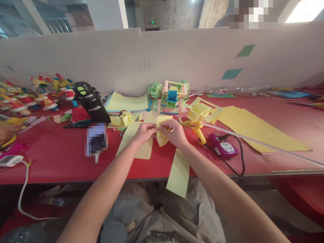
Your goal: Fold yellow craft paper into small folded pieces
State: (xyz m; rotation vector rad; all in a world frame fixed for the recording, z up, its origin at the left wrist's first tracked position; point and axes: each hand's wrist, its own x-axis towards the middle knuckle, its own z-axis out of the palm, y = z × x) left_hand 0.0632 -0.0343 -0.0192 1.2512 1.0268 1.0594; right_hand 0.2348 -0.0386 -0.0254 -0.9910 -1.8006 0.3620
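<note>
Pinched between my two hands is a folded piece of yellow paper (162,136), upright above the red table (98,170). My left hand (145,132) grips its left side with fingertips pressed together. On the right side, my right hand (175,132) has its fingers closed round the paper. Beneath my left wrist lies a pale yellow sheet (144,150). A narrower pale yellow strip (179,172) hangs over the table's front edge by my right wrist. A yellow glue gun (198,131) rests just right of my right hand.
Behind my hands stands a small wooden frame (172,98) with coloured paper. A black bottle (92,103) and a blurred phone-like object (96,140) are on the left. Rightward are a purple power socket (224,146) with a black cable and large yellow sheets (258,130). Another person's hand (7,133) shows far left.
</note>
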